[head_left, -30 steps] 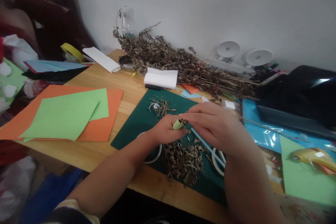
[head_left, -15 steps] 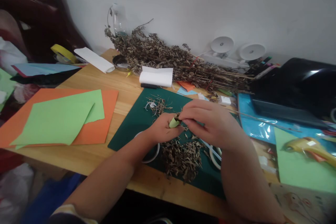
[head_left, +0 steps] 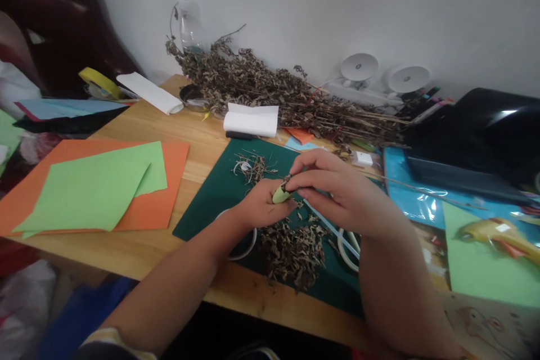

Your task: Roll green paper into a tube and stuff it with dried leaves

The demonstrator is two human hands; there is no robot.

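Head view: leaves [head_left: 293, 256] heaped on mat [head_left: 202, 211]!
Left hand [head_left: 262, 203]: wrapped round tube [head_left: 279, 195]
Right hand [head_left: 340, 188]: half-curled, fingertips at tube's mouth, grip unclear

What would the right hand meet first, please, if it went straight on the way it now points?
The right hand would probably meet brown dried leaf bits at the mouth of the light-green paper tube; depth is unclear.
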